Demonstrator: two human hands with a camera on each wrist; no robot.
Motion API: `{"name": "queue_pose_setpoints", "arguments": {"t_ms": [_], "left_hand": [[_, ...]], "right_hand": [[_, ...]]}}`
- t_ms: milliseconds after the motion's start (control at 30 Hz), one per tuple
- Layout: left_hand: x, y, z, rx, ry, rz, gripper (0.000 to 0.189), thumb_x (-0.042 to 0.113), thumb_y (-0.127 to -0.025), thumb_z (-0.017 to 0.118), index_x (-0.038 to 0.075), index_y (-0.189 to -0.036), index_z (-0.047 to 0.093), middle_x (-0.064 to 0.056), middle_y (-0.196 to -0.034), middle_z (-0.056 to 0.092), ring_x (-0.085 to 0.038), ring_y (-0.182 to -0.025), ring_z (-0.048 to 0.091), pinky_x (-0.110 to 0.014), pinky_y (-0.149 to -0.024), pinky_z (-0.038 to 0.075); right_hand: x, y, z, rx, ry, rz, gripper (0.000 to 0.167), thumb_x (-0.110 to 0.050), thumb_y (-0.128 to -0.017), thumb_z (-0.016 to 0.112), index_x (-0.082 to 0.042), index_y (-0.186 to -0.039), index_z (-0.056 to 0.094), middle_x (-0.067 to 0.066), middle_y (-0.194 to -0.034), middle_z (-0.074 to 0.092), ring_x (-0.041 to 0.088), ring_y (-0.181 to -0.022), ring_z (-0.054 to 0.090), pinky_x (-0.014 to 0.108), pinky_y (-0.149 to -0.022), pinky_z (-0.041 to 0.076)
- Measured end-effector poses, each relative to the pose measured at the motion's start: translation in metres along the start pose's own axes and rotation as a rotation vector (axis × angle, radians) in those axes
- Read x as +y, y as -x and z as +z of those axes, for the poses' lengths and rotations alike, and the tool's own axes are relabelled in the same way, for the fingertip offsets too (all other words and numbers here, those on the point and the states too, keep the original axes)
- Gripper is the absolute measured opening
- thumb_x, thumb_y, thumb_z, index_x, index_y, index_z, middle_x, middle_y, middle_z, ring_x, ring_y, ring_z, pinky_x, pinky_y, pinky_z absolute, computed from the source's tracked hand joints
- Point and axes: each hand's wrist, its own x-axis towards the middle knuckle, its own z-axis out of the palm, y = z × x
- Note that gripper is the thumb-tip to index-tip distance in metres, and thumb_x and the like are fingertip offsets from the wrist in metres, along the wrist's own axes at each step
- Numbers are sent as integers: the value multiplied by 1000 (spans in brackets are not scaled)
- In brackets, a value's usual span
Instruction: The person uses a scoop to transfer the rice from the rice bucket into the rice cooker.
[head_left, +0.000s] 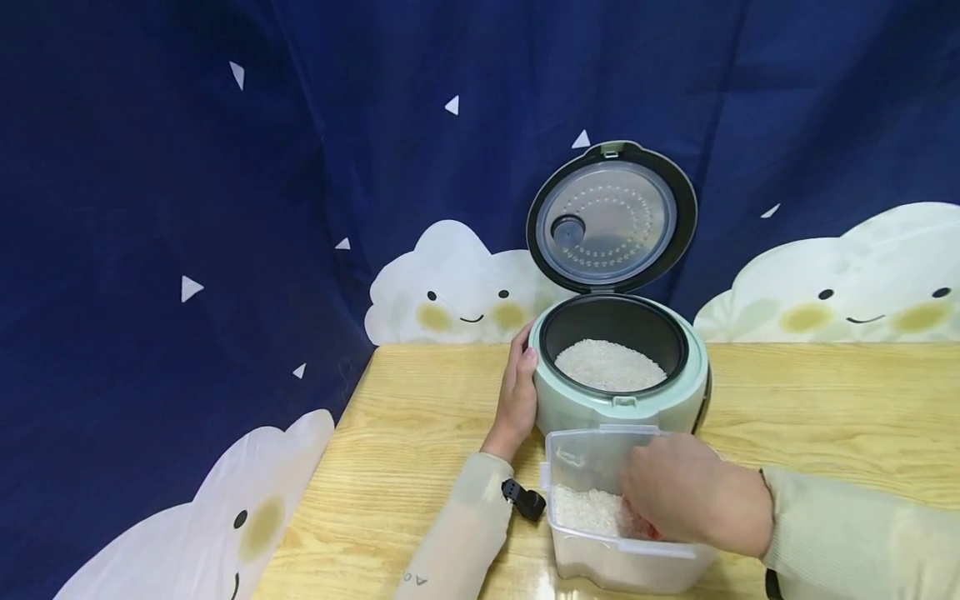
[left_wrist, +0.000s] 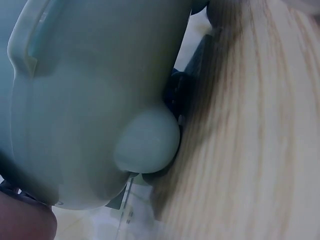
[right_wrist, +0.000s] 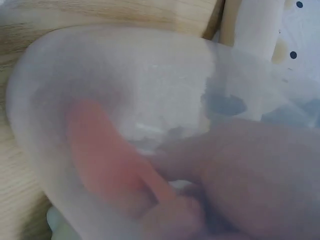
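Observation:
A mint-green rice cooker (head_left: 555, 400) stands on the table with its lid (head_left: 611, 221) raised and white rice (head_left: 609, 365) in its dark inner pot. My left hand (head_left: 517, 392) rests against the cooker's left side, fingers along the outer wall. In front sits a clear plastic container (head_left: 600, 554), partly filled with rice (head_left: 588, 510). Inside it my right hand (head_left: 678, 487) grips the handle of a red scoop (right_wrist: 102, 155), whose bowl shows hazily through the container's wall in the right wrist view. In the head view the hand hides most of the scoop.
The wooden table (head_left: 420, 408) extends on both sides of the cooker. Behind it hangs a dark blue curtain (head_left: 420, 150) with smiling clouds. A black strap (head_left: 523, 500) is on my left wrist, close to the container's left side.

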Motion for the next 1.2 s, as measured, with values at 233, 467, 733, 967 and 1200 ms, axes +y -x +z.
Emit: {"name": "queue_pose_setpoints", "arguments": {"t_ms": [233,467,733,967,1200], "left_hand": [[3,0,-2,4,-2,-4,57,31,-104,30,15,-159,37,-5,-164,43,-23,-152,41,-41,-129,30],[2,1,-3,2,3,-7,57,30,-105,30,14,-159,36,-5,-164,43,-22,-151,41,-39,-128,30],[3,0,2,10,27,12,57,28,-105,30,12,-159,37,-7,-163,45,-24,-150,42,-36,-127,31],[3,-1,3,6,22,9,58,29,-104,30,12,-159,36,-6,-163,44,-22,-151,41,-36,-127,31],[1,1,1,20,26,0,56,30,-104,30,16,-158,39,-6,-163,45,-24,-150,42,-37,-127,31]], "right_hand": [[-5,0,4,101,31,21,37,-26,-74,78,-23,-50,50,-6,-49,50,14,-48,42,40,-42,48],[-11,-3,3,64,86,51,39,-29,-77,77,-22,-49,51,-6,-50,51,14,-47,45,41,-43,51],[-9,1,3,78,29,73,41,-24,-73,76,-25,-49,43,-7,-50,48,15,-46,44,42,-42,48],[-9,1,2,71,38,83,41,-22,-77,75,-24,-50,45,-6,-51,50,17,-46,47,43,-43,49],[-11,0,2,78,30,78,40,-20,-76,75,-23,-49,46,-6,-50,50,16,-46,46,43,-43,49]]}}
